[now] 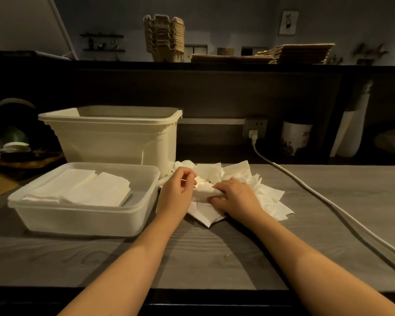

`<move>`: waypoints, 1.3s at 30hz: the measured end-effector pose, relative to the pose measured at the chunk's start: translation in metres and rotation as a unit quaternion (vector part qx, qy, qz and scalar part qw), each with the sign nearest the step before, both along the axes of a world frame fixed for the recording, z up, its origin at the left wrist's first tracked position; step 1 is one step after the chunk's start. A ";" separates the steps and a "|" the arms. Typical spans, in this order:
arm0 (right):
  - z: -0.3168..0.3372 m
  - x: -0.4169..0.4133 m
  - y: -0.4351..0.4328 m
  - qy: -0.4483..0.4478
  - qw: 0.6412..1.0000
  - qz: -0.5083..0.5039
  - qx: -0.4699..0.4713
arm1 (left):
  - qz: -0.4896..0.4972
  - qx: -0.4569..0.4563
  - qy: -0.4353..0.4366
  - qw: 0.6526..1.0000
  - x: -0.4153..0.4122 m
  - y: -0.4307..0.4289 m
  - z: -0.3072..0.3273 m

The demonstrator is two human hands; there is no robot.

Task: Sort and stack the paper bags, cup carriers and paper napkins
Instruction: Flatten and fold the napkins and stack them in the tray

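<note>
on the grey counter [192, 258] just ahead, both hands meet over one folded napkin [204, 193]. the left grip [177, 190] has its fingers curled and pinches the napkin's left end, while the right grip [235, 197] curls over its right end. the napkin lies with its long axis across the counter, left to right, and is being pressed or folded on top of the loose napkin pile [268, 197], which fans out untidily beneath and to the right. just left, the shallow clear container [78, 218] holds two neat stacked napkins rows [84, 190], so napkin sorting looks partly done, with the loose pile still left. behind that stands a deep cream tub [114, 135]; i can't see what is inside it. farthest off, on the dark shelf [123, 65], the cup carriers [164, 37] stand nested in a tower and the paper bags [283, 54] lie flat in a stack, both apparently finished.
</note>
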State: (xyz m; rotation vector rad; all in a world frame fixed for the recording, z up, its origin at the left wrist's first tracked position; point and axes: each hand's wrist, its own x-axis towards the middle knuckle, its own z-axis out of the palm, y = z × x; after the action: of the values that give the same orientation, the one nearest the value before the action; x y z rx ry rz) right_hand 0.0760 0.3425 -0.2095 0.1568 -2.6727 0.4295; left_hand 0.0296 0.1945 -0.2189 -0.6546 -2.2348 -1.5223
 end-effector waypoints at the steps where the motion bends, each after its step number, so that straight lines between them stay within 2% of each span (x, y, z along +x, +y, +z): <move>1: 0.002 0.001 0.001 -0.001 1.000 -0.002 -0.023 | -0.001 0.009 0.000 1.000 0.000 -0.001 0.001; 5: 0.013 0.008 0.004 0.011 0.985 0.000 -0.171 | -0.013 0.060 -0.008 0.998 -0.001 -0.002 0.004; 8: 0.019 0.015 0.004 0.032 0.946 0.027 -0.320 | -0.047 0.093 -0.054 0.993 -0.001 0.000 0.005; 13: 0.021 0.018 0.004 0.052 0.821 0.089 -0.562 | -0.136 0.200 -0.146 0.959 0.005 0.004 0.015; 15: 0.022 0.019 0.006 0.030 0.767 0.121 -0.629 | -0.167 0.212 -0.183 0.945 0.008 0.004 0.019; 17: 0.021 0.019 0.007 -0.015 0.734 0.144 -0.663 | -0.203 0.216 -0.232 0.926 0.009 0.002 0.018; 19: 0.019 0.017 0.006 -0.062 0.733 0.154 -0.659 | -0.239 0.206 -0.275 0.908 0.009 0.000 0.015; 22: 0.013 0.013 0.005 -0.093 0.780 0.121 -0.607 | -0.259 0.192 -0.302 0.897 0.012 0.000 0.012; 24: 0.009 0.010 0.006 -0.109 0.792 0.088 -0.594 | -0.259 0.201 -0.322 0.888 0.011 0.001 0.012; 27: 0.006 0.006 0.007 -0.122 0.790 0.056 -0.598 | -0.242 0.174 -0.332 0.895 0.011 0.003 0.011; 30: 0.004 0.005 0.008 -0.111 0.791 0.040 -0.600 | -0.255 0.182 -0.346 0.885 0.010 0.004 0.011; 34: 0.006 0.004 0.011 -0.088 0.759 0.017 -0.645 | -0.289 0.194 -0.347 0.871 0.012 0.001 0.012; 37: 0.008 0.005 0.011 -0.101 0.735 0.035 -0.670 | -0.279 0.164 -0.340 0.883 0.013 0.000 0.011; 39: 0.006 0.005 0.008 -0.107 0.762 0.033 -0.638 | -0.269 0.130 -0.325 0.897 0.014 0.001 0.009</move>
State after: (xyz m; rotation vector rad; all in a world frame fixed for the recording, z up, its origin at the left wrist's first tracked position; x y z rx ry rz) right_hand 0.0807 0.3510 -0.2038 -0.2304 -1.9498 2.2155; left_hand 0.0434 0.1954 -0.2098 -0.8118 -2.3182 -2.5878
